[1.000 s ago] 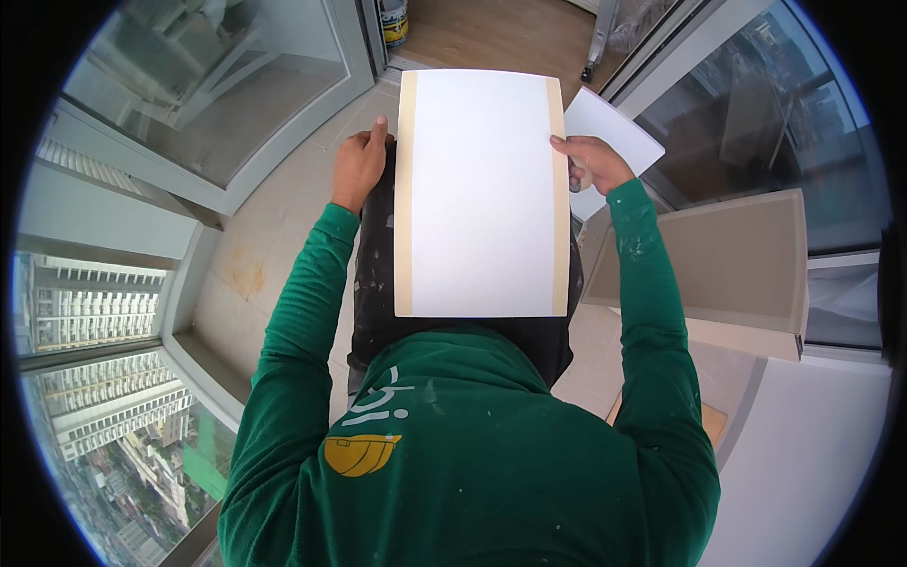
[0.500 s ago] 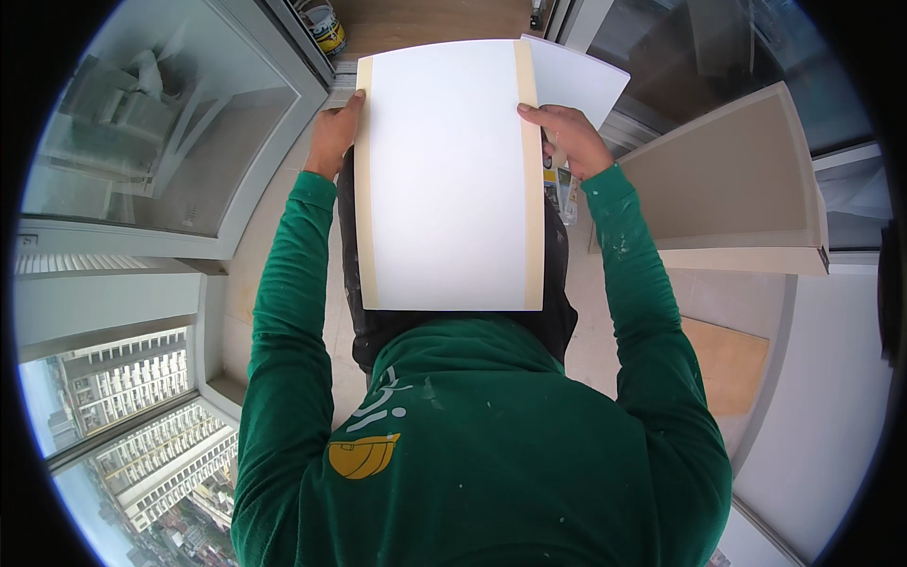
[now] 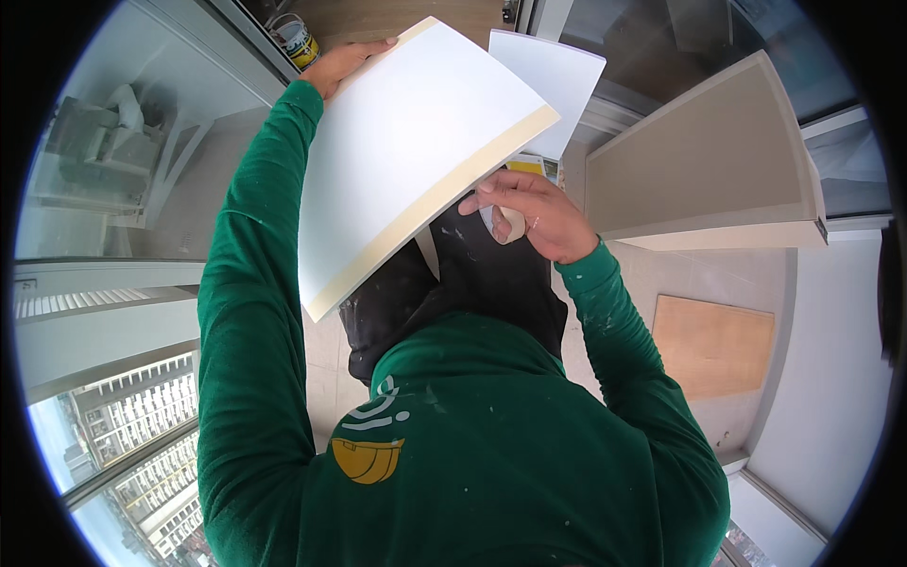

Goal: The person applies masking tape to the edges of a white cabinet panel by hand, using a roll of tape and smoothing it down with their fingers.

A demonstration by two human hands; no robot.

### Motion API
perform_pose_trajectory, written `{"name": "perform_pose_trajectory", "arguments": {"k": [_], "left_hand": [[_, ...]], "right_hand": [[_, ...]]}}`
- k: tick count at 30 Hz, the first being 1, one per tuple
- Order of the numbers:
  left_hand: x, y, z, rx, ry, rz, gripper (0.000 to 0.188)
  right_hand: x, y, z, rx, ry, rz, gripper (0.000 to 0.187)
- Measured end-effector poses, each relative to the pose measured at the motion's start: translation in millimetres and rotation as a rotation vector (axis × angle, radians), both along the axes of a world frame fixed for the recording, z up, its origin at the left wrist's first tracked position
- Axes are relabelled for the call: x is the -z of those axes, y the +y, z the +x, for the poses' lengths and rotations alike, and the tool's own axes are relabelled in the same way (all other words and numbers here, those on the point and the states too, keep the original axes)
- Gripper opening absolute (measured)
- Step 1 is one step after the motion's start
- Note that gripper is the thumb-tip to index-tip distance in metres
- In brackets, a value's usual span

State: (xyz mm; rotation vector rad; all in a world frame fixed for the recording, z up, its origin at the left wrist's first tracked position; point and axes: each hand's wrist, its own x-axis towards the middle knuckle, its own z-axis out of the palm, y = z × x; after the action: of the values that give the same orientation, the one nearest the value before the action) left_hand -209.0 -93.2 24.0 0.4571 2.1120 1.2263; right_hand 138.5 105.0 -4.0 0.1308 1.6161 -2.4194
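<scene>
A white rectangular board [image 3: 425,142] is tilted over my lap, with cream masking tape running along two opposite edges. My left hand [image 3: 346,68] is closed on the taped far-left edge, thumb on top and the other fingers hidden beneath. Close to the opposite taped edge is my right hand [image 3: 548,213], its fingers curled around a small roll of masking tape [image 3: 511,225]. Its index finger points toward the board's edge; whether it touches the edge I cannot tell.
Behind the board, another white panel [image 3: 559,80] leans near the doorway. A bucket [image 3: 296,42] stands at the far left beside an open glass door [image 3: 208,142]. At right are a large beige cabinet-like panel [image 3: 699,161] and a thin wooden sheet [image 3: 713,345] on the floor.
The board has turned from upright to slanted, its left side rising away from me. My right hand has let go of its edge and moved lower, showing the tape roll.
</scene>
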Motion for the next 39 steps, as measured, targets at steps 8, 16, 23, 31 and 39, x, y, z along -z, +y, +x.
{"name": "perform_pose_trajectory", "arguments": {"k": [8,16,23,31,39], "left_hand": [[43,48,49,0.123,0.247,-0.086,0.082],[58,67,51,0.308,0.313,-0.129,0.070],[50,77,95,0.373,0.579,-0.174,0.057],[20,41,110,0.246,0.608,0.355,0.015],[1,-18,176,0.447,0.352,0.017,0.036]], "right_hand": [[-9,56,68,-0.416,-0.273,0.349,0.043],[-1,138,128,-0.032,-0.239,0.403,0.040],[11,109,71,0.439,0.005,0.705,0.036],[26,79,33,0.406,0.139,0.652,0.035],[31,79,32,0.437,0.209,0.641,0.034]]}}
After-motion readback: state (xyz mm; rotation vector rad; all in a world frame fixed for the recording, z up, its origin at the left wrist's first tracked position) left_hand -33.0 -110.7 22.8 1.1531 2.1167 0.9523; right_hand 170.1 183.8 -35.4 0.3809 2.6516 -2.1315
